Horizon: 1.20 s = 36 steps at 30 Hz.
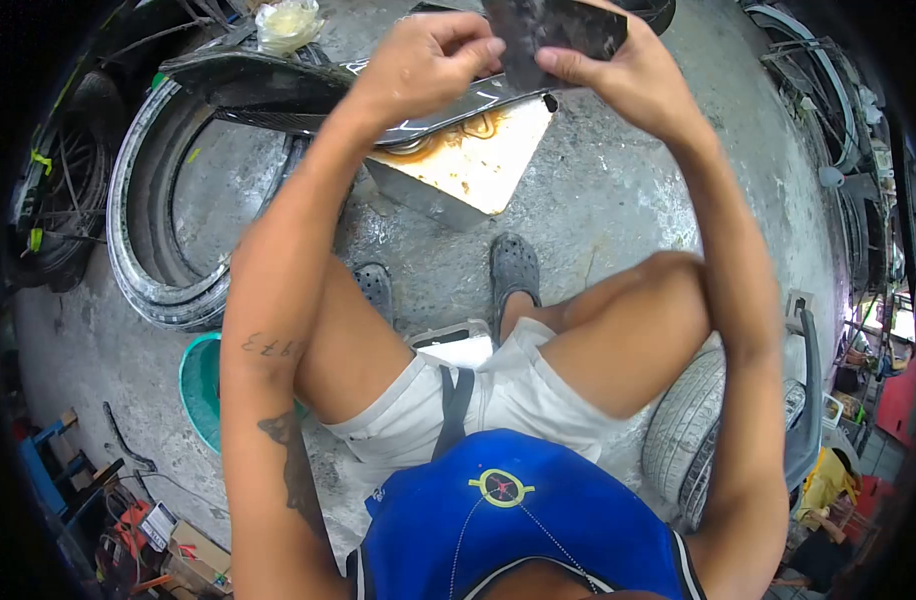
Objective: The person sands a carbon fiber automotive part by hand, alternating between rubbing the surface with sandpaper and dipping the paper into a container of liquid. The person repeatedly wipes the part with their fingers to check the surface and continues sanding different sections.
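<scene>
Near the top edge, a thin dark sheet is gripped by my right hand, its thumb pressed on the sheet's face. My left hand is closed in a pinch at the sheet's left side; what its fingers hold, if anything, is too small to make out. Below both hands a long glossy black panel lies across a box with a pale, rust-stained top. The top of the sheet is cut off by the frame.
Tyres and a rim lie on the left, with a green bucket beside my leg. Another tyre stands on the right. A plastic bag rests at the upper left. Tools and a box are at the lower left.
</scene>
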Tool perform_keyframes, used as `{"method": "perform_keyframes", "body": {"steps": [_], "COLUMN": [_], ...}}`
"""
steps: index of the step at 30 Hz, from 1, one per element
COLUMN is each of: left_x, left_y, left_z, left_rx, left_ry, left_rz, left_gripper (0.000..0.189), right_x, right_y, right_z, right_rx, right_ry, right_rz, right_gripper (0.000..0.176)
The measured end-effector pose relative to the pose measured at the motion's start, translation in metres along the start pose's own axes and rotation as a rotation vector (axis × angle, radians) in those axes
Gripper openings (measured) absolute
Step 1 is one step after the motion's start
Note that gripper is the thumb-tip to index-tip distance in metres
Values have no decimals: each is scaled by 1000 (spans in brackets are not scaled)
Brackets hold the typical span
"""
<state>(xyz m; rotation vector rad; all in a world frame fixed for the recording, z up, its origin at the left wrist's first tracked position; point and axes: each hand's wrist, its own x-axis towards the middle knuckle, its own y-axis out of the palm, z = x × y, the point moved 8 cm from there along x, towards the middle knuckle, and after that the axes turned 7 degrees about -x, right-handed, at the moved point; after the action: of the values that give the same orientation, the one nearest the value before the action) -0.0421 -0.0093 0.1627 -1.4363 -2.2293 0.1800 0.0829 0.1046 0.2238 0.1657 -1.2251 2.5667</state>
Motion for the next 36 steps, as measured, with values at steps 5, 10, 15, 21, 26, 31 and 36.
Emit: {"method": "perform_keyframes", "body": {"steps": [5, 10, 15, 21, 26, 31, 36], "left_x": [22, 31, 23, 18, 18, 22, 20], "left_y": [-39, -28, -4, 1, 3, 5, 6], "left_z": [32, 91, 102, 108, 104, 98, 104], "left_rx": [278, 823, 855, 860, 902, 917, 920], "left_ry": [-227, -336, -383, -378, -299, -389, -382], "left_rz": [-185, 74, 150, 178, 151, 141, 138], "left_gripper": [60, 93, 127, 125, 123, 126, 127], "right_x": [38, 42, 44, 39, 23, 15, 19], "right_y": [5, 41, 61, 67, 75, 79, 83], "right_z": [-67, -151, -185, -167, -157, -164, -171], "right_rx": [234, 232, 220, 108, 58, -22, -79], "right_ry": [81, -9, -210, -584, -705, -685, -620], "right_rz": [72, -5, -124, -202, -370, -451, -457], "right_gripper": [25, 39, 36, 39, 40, 39, 39]}}
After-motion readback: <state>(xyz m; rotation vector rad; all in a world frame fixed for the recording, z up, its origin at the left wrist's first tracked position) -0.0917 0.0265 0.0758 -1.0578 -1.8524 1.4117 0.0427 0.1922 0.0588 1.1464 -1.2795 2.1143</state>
